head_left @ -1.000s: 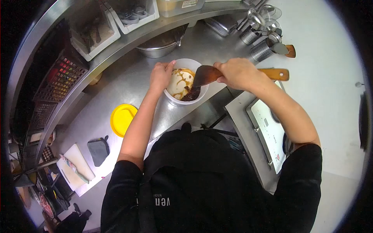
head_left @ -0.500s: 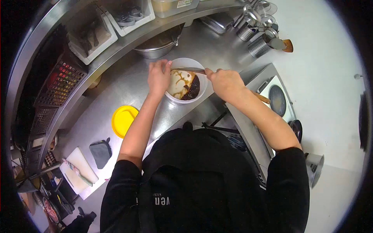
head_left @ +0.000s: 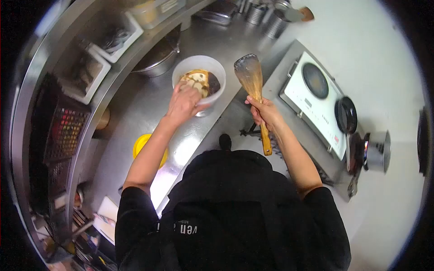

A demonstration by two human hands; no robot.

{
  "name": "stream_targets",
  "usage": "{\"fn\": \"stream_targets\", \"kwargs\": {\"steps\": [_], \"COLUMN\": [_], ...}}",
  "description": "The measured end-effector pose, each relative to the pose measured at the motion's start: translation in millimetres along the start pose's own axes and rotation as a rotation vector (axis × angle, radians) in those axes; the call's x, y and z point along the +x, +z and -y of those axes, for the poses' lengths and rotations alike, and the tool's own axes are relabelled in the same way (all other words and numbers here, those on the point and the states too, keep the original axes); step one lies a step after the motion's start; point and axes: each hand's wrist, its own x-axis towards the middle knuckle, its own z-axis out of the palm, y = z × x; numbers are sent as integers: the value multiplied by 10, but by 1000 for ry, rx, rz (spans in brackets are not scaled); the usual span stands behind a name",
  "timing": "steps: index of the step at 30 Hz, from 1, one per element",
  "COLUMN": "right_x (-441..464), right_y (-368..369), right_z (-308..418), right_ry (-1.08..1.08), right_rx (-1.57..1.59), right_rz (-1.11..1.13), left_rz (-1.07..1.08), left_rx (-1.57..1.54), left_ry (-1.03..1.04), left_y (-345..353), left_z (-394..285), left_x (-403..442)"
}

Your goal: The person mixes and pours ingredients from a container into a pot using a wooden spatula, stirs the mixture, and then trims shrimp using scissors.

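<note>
Centrally, beyond a black apron, two bare forearms are extended. By the right hand, a wooden spatula is held closed in the fingers around its handle, just outside the near edge of the steel counter; its broad, darkened blade is tilted up and away, and the handle's end is projected below the palm. The left hand is placed at the near rim of a white tub, with its fingers over the opening; whether the rim is gripped cannot be told. The tub is set beside the counter's near edge, and in it a pale, brown-streaked mass is seen next to a dark portion at the right wall. Toward the counter's left end, a yellow lid is partly covered by the left forearm, and a pale board is partly hidden by the sleeve. To the right, on a separate steel surface, a white hob is shown with a black round pan at its right side. Along the counter's far edge, a metal bowl and, near the far right corner, a perforated metal holder are seen.
</note>
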Motion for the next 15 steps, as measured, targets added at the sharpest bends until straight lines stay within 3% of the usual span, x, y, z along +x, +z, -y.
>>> {"fn": "stream_targets", "kwargs": {"steps": [3, 5, 7, 15], "right_x": [-88, -137, -201, -580], "right_y": [-70, -161, -263, -811], "right_z": [-233, -409, -544, -1068], "right_ry": [42, 19, -7, -114], "right_rx": [113, 168, 208, 543], "right_rz": [-62, -105, -165, -279], "left_rz": [-120, -81, -143, -165], "left_rx": [15, 49, 12, -83], "left_ry": [95, -68, 3, 246], "left_y": [72, 105, 131, -434], "left_z": [23, 20, -122, -1524], "left_x": [363, 565, 739, 1525]}}
